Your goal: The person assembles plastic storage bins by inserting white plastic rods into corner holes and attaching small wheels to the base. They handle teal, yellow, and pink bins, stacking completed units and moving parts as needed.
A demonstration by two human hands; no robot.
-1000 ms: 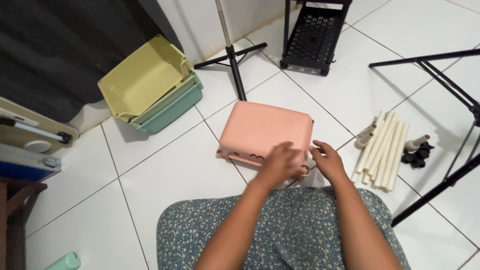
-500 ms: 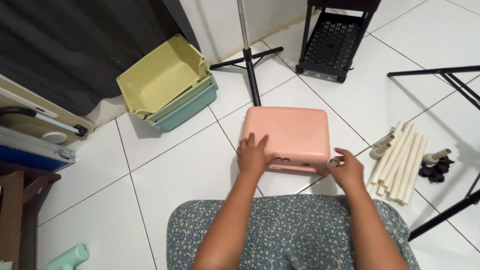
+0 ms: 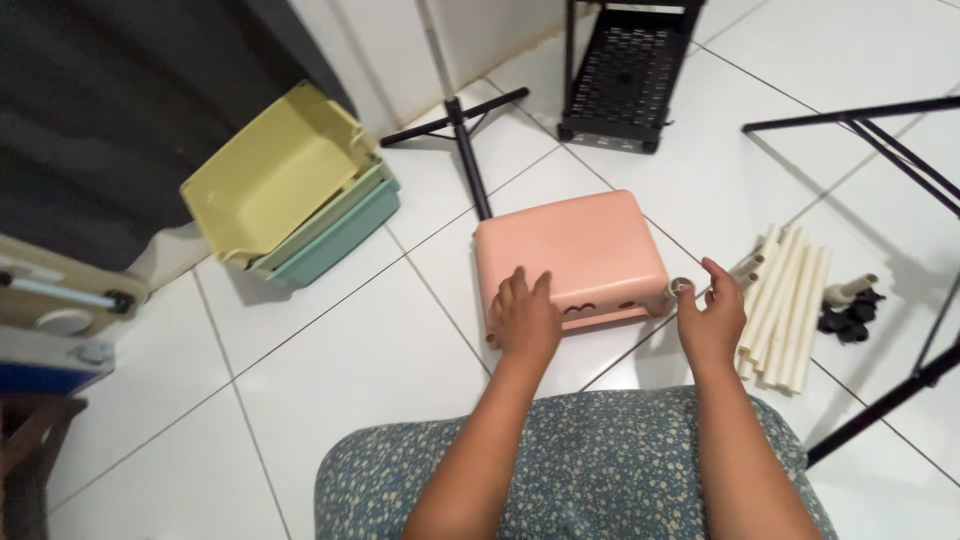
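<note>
Now | left hand [image 3: 524, 318] flat on pink basket [image 3: 572, 250] | right hand [image 3: 711, 316] at corner tube [image 3: 679, 288]

The pink bin [image 3: 575, 250], turned bottom up, is seen to be of smooth, matt plastic. Left of the pink bin, the yellow bin [image 3: 265, 175] and green bin [image 3: 335, 232] show the same matt plastic. Right of the pink bin, the cream tubes [image 3: 785, 305] look like smooth plastic. Beyond it, the black rack [image 3: 625, 70] is perforated. The floor tiles [image 3: 340, 370] under it are glossy white. The floral skirt [image 3: 580, 470] is soft printed cloth.
</note>
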